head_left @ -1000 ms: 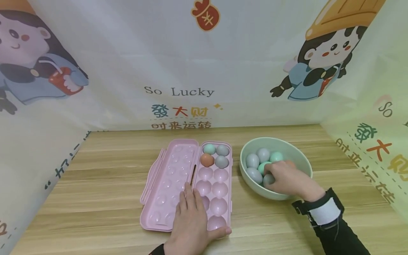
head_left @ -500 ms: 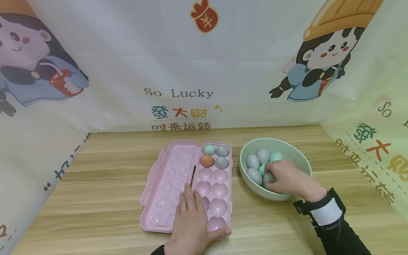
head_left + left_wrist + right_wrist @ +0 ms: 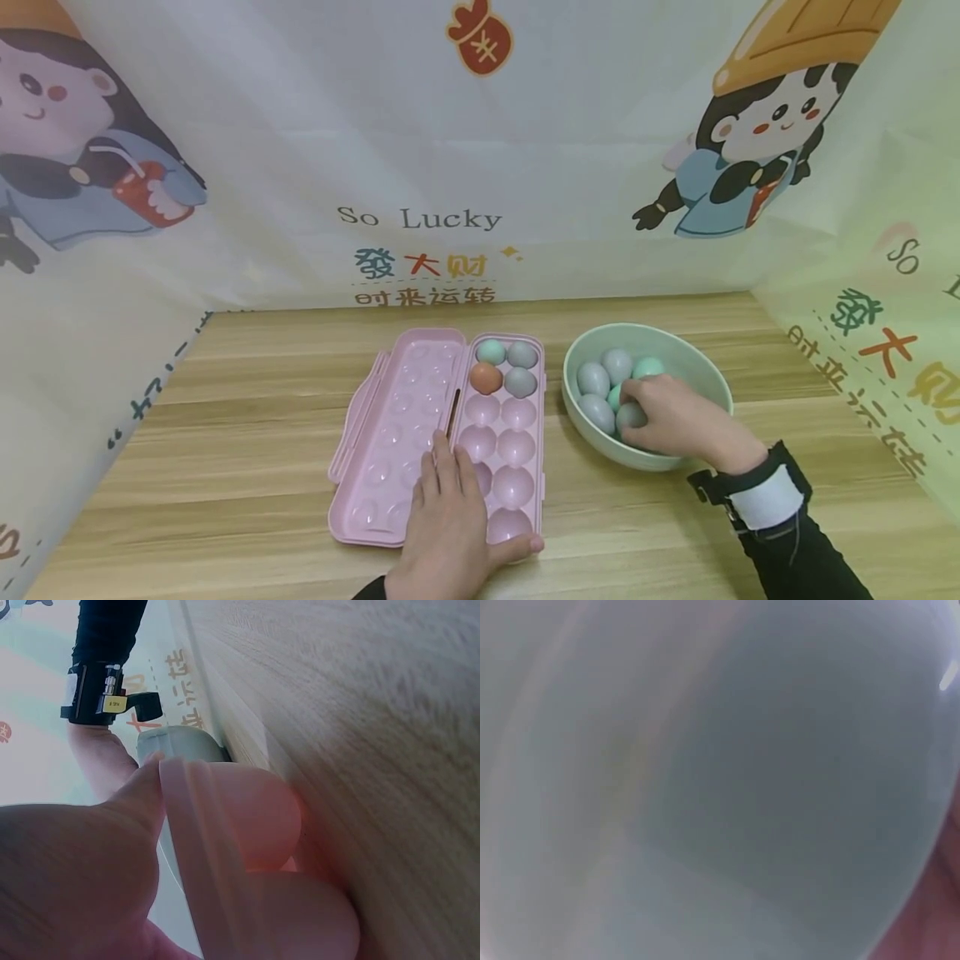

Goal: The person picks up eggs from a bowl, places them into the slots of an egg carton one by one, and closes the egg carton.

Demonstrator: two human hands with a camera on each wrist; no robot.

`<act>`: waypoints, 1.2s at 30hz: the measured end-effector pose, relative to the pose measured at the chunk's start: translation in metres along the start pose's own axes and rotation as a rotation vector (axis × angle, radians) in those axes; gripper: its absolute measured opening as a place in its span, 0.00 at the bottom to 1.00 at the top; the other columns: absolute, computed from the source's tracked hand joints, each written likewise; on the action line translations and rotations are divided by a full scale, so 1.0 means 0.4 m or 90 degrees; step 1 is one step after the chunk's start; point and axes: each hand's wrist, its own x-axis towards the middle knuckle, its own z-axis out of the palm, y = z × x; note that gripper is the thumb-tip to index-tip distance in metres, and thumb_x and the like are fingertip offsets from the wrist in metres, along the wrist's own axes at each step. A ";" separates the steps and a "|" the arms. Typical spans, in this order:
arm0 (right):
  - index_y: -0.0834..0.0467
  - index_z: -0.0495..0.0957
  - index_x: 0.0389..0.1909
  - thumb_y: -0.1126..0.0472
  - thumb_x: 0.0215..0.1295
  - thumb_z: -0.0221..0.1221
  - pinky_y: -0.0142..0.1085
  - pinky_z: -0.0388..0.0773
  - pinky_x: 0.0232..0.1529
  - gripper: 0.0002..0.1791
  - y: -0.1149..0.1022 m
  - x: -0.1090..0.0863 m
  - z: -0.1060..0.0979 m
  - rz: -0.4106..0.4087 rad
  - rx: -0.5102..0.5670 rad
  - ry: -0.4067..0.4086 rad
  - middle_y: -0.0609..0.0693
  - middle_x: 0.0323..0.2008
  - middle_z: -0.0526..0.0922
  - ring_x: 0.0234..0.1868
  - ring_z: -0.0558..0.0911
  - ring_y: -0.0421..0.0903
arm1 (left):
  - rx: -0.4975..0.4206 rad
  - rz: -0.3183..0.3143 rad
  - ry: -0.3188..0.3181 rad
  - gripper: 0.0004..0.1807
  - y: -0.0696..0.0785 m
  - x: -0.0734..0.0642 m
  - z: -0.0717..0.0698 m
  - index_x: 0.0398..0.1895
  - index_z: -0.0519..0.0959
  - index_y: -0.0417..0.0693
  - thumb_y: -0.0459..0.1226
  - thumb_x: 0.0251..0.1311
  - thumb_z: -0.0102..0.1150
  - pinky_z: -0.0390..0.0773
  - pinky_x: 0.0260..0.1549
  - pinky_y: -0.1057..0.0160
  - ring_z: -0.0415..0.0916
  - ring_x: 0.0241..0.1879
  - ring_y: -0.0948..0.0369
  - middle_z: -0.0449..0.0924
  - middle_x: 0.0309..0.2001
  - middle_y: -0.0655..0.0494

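My left hand lies flat across the near part of an unlatched pink egg carton, fingers straight over the hinge side and thumb at the near right corner. In the left wrist view, the thumb presses the carton's rim. My right hand reaches into a pale green bowl, with thumb and fingers around a grey egg. Other grey eggs and a mint egg surround it; the hand hides part of the pile. The bowl's wall fills most of the right wrist view.
At the carton's far end, cups hold a mint egg, a brown egg and two grey eggs. The lid lies folded out to the left. A printed cloth encloses the wooden table behind and at the sides.
Almost nothing differs: both hands stay in place, the right one in the bowl. The head view shifts very slightly.
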 end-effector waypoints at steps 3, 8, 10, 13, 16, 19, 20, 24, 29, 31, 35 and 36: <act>0.57 0.76 0.32 0.59 0.49 0.63 0.32 0.65 0.23 0.09 0.001 0.001 -0.001 0.009 0.011 -0.005 0.42 0.24 0.71 0.25 0.67 0.39 | -0.007 -0.003 -0.009 0.70 0.001 0.001 -0.003 0.64 0.57 0.20 0.76 0.37 0.54 0.62 0.56 0.44 0.51 0.63 0.30 0.44 0.66 0.20; 0.58 0.76 0.32 0.60 0.50 0.63 0.31 0.65 0.23 0.09 0.004 0.000 -0.003 0.014 0.015 -0.002 0.43 0.24 0.70 0.25 0.67 0.39 | -0.008 0.002 -0.003 0.70 0.001 0.001 -0.001 0.64 0.58 0.20 0.76 0.37 0.54 0.62 0.56 0.43 0.51 0.63 0.30 0.44 0.66 0.20; 0.58 0.76 0.31 0.60 0.49 0.63 0.31 0.65 0.23 0.09 0.004 0.000 -0.003 0.010 0.013 0.005 0.43 0.24 0.70 0.25 0.67 0.39 | -0.005 0.003 0.003 0.70 0.000 0.001 0.002 0.63 0.58 0.20 0.76 0.37 0.54 0.62 0.55 0.43 0.51 0.63 0.30 0.44 0.66 0.20; 0.59 0.76 0.32 0.61 0.49 0.62 0.31 0.66 0.23 0.09 0.003 0.000 -0.003 0.005 0.008 0.016 0.43 0.24 0.70 0.25 0.67 0.39 | -0.001 0.004 0.009 0.70 0.000 0.001 0.004 0.63 0.59 0.20 0.76 0.36 0.54 0.63 0.55 0.43 0.52 0.63 0.30 0.45 0.66 0.20; 0.59 0.76 0.32 0.61 0.50 0.62 0.31 0.66 0.24 0.09 0.001 0.000 -0.002 0.006 0.001 0.020 0.43 0.23 0.70 0.25 0.67 0.39 | -0.001 0.004 0.010 0.70 0.000 0.001 0.004 0.63 0.59 0.20 0.76 0.36 0.54 0.63 0.55 0.43 0.52 0.63 0.30 0.45 0.65 0.20; 0.59 0.76 0.33 0.60 0.51 0.62 0.30 0.67 0.25 0.09 -0.001 0.000 -0.001 0.003 -0.004 0.025 0.42 0.23 0.70 0.25 0.67 0.39 | -0.002 0.005 0.004 0.69 -0.001 0.001 0.003 0.63 0.59 0.20 0.76 0.37 0.54 0.62 0.55 0.43 0.51 0.63 0.30 0.45 0.65 0.20; 0.59 0.76 0.33 0.60 0.51 0.62 0.30 0.67 0.25 0.10 -0.002 0.000 -0.001 0.002 -0.005 0.027 0.42 0.23 0.70 0.24 0.67 0.39 | -0.004 0.005 0.002 0.69 -0.001 0.001 0.003 0.63 0.59 0.19 0.76 0.37 0.54 0.62 0.55 0.43 0.51 0.63 0.30 0.45 0.65 0.20; 0.60 0.76 0.34 0.60 0.51 0.62 0.30 0.67 0.24 0.10 -0.004 0.000 -0.001 -0.004 -0.012 0.037 0.42 0.23 0.70 0.24 0.67 0.38 | -0.005 0.004 -0.002 0.69 -0.002 0.001 0.001 0.63 0.59 0.19 0.76 0.37 0.53 0.62 0.56 0.43 0.51 0.63 0.30 0.44 0.65 0.20; 0.59 0.75 0.33 0.60 0.52 0.61 0.30 0.66 0.24 0.10 -0.010 0.003 -0.003 -0.006 -0.019 0.049 0.42 0.22 0.69 0.24 0.67 0.38 | -0.007 0.002 -0.004 0.69 -0.003 0.001 0.001 0.63 0.58 0.20 0.76 0.37 0.53 0.62 0.56 0.43 0.51 0.63 0.30 0.44 0.65 0.20; 0.60 0.75 0.34 0.59 0.52 0.62 0.30 0.66 0.24 0.11 -0.013 0.003 -0.005 -0.008 -0.020 0.058 0.42 0.22 0.68 0.24 0.66 0.39 | -0.009 0.001 -0.006 0.70 -0.003 0.001 0.001 0.63 0.58 0.20 0.76 0.37 0.53 0.62 0.56 0.43 0.51 0.63 0.30 0.44 0.65 0.20; 0.63 0.76 0.36 0.59 0.52 0.62 0.30 0.66 0.24 0.13 -0.018 0.002 -0.009 -0.011 -0.018 0.076 0.43 0.22 0.68 0.24 0.67 0.39 | -0.009 -0.001 -0.010 0.70 -0.001 0.002 0.001 0.64 0.58 0.20 0.76 0.37 0.53 0.62 0.56 0.43 0.50 0.63 0.30 0.44 0.66 0.20; 0.63 0.76 0.37 0.59 0.52 0.62 0.30 0.66 0.24 0.14 -0.018 0.002 -0.009 -0.011 -0.018 0.081 0.43 0.23 0.69 0.25 0.67 0.39 | -0.009 -0.001 -0.010 0.70 0.000 0.002 0.001 0.64 0.58 0.20 0.76 0.37 0.53 0.62 0.56 0.43 0.50 0.63 0.30 0.44 0.66 0.20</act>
